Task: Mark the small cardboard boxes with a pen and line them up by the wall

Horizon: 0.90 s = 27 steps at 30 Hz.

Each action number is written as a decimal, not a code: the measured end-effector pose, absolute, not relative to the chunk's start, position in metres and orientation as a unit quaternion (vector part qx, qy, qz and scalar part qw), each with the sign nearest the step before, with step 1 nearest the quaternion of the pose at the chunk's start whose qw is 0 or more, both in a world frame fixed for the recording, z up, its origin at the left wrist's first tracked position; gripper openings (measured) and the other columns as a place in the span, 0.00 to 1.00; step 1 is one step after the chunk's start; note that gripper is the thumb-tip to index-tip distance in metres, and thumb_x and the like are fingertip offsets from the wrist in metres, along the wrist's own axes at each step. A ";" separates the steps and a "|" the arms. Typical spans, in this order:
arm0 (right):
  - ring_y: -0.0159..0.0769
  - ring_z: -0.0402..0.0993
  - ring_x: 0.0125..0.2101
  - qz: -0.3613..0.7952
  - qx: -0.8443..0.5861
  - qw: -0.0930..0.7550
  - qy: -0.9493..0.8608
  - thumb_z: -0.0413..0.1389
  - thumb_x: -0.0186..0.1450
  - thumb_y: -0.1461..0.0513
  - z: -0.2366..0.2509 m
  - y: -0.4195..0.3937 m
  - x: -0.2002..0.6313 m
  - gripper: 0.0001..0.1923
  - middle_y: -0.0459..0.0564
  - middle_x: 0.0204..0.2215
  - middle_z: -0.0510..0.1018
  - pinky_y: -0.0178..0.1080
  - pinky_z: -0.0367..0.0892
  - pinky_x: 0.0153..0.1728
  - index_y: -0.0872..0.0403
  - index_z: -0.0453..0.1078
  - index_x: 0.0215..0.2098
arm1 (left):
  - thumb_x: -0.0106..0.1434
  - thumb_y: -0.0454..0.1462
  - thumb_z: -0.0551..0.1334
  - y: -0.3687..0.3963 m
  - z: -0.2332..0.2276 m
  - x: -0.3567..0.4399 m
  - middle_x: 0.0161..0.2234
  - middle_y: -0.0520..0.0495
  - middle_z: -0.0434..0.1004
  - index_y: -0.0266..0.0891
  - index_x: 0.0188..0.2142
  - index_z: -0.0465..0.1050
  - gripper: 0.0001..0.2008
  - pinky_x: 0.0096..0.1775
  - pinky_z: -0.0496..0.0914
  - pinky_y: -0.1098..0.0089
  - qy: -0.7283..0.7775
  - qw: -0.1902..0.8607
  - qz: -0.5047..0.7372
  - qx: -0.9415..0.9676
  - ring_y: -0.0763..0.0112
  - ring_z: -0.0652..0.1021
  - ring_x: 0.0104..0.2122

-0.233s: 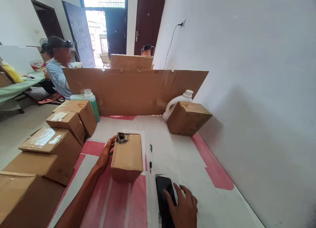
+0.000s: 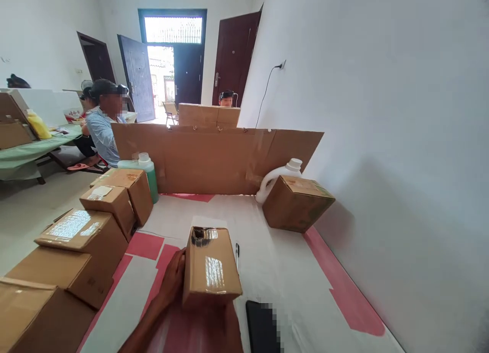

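Observation:
A small cardboard box (image 2: 210, 264) with clear tape and a torn, blackened corner is in front of me, just above or on the table; its underside is hidden. My left hand (image 2: 174, 276) grips its left side, with the fingertips partly out of sight. Beneath the near edge, my right hand (image 2: 226, 325) is at the box, dim and blurred, its fingers hidden by the cardboard. A black pen (image 2: 237, 251) lies just right of the box, which covers its lower part. The black phone (image 2: 262, 325) rests nearer me, partly pixelated, with no hand on it.
Several cardboard boxes (image 2: 72, 231) line the left edge. A green-liquid bottle (image 2: 152, 180) stands behind them. At the back right, another box (image 2: 298, 205) leans before a white jug (image 2: 280, 172). A cardboard panel (image 2: 210, 159) closes the far side. Co-workers (image 2: 105, 124) sit beyond; a wall borders the right.
My right hand has left the phone and come to the near side of the box. The box has shifted right and toward me, covering part of the pen. The camera view has tilted up.

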State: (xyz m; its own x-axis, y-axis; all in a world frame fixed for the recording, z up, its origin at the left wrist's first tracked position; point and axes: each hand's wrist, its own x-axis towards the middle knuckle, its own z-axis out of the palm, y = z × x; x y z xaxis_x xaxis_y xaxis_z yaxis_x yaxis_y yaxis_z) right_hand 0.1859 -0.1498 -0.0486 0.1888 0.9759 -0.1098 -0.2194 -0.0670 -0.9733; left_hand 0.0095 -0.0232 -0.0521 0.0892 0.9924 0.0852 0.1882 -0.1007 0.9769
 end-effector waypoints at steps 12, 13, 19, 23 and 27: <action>0.57 0.57 0.69 0.521 -0.589 0.560 -0.258 0.56 0.60 0.32 -0.028 -0.161 0.193 0.42 0.53 0.63 0.73 0.56 0.61 0.64 0.45 0.69 0.64 | 0.66 0.56 0.58 -0.154 -0.004 -0.046 0.60 0.42 0.76 0.52 0.60 0.74 0.27 0.59 0.70 0.51 0.574 0.357 0.455 0.580 0.45 0.73 0.60; 0.57 0.62 0.66 0.526 -0.585 0.566 -0.248 0.55 0.60 0.32 -0.022 -0.160 0.191 0.43 0.54 0.62 0.73 0.56 0.65 0.62 0.46 0.67 0.65 | 0.66 0.55 0.59 -0.154 0.003 -0.044 0.59 0.42 0.76 0.51 0.60 0.73 0.27 0.58 0.70 0.52 0.575 0.352 0.459 0.579 0.45 0.74 0.59; 0.42 0.74 0.16 0.590 -0.585 0.450 -0.327 0.49 0.64 0.32 0.017 -0.158 0.193 0.41 0.51 0.16 0.77 0.40 0.69 0.20 0.59 0.78 0.44 | 0.65 0.53 0.61 -0.114 0.047 -0.040 0.52 0.42 0.80 0.46 0.56 0.75 0.25 0.49 0.74 0.60 0.556 0.314 0.476 0.605 0.50 0.78 0.51; 0.42 0.77 0.25 0.421 -0.650 0.496 -0.393 0.53 0.66 0.36 0.024 -0.133 0.203 0.31 0.49 0.23 0.80 0.40 0.70 0.27 0.53 0.78 0.41 | 0.66 0.56 0.58 -0.077 0.062 -0.029 0.37 0.45 0.82 0.41 0.44 0.77 0.23 0.36 0.71 0.66 0.571 0.345 0.471 0.578 0.59 0.80 0.36; 0.50 0.68 0.59 0.324 -0.607 0.591 -0.421 0.53 0.64 0.35 0.022 -0.082 0.211 0.35 0.56 0.57 0.77 0.49 0.63 0.60 0.50 0.75 0.55 | 0.67 0.58 0.57 -0.035 0.058 -0.020 0.31 0.47 0.79 0.39 0.48 0.75 0.26 0.33 0.70 0.67 0.542 0.397 0.501 0.545 0.63 0.78 0.31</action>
